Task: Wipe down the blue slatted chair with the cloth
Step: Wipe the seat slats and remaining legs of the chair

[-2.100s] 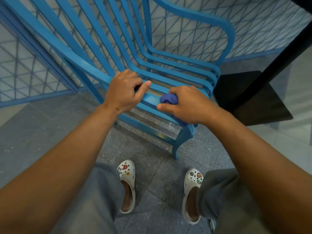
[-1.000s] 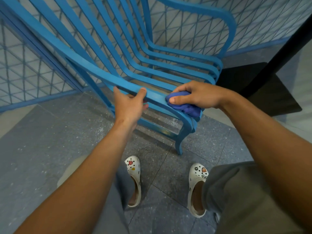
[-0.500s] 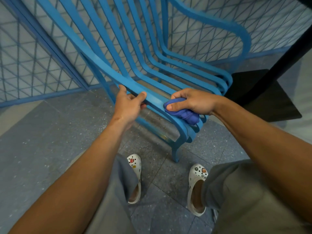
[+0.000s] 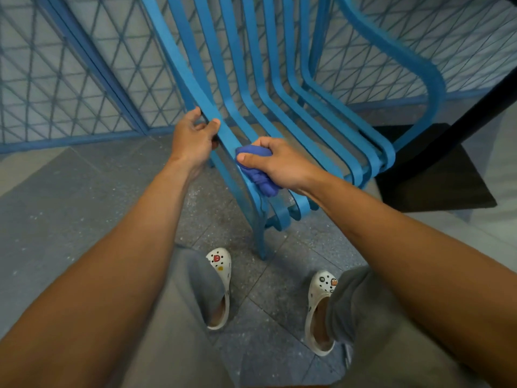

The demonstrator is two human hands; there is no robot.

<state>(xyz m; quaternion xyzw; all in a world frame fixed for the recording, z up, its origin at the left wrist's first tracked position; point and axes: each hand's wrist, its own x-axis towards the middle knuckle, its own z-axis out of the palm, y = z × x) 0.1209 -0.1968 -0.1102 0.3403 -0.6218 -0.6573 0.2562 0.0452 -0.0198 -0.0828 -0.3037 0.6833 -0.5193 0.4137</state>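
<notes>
hiding most of the cloth (image 4: 258, 175), right hand (image 4: 279, 163) presses it on chair (image 4: 282, 119).

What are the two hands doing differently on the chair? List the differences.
The left hand is bare and grips the outermost slat where the back curves into the seat; the right hand grips a bunched purple-blue cloth and presses it on the seat slats.
The left hand sits farther up the chair; the right hand is nearer the seat's front edge.
Both have curled fingers and touch the chair.

Chair (image 4: 279, 107) back cropped above; cloth (image 4: 258, 175) half under right hand (image 4: 279, 163).
</notes>
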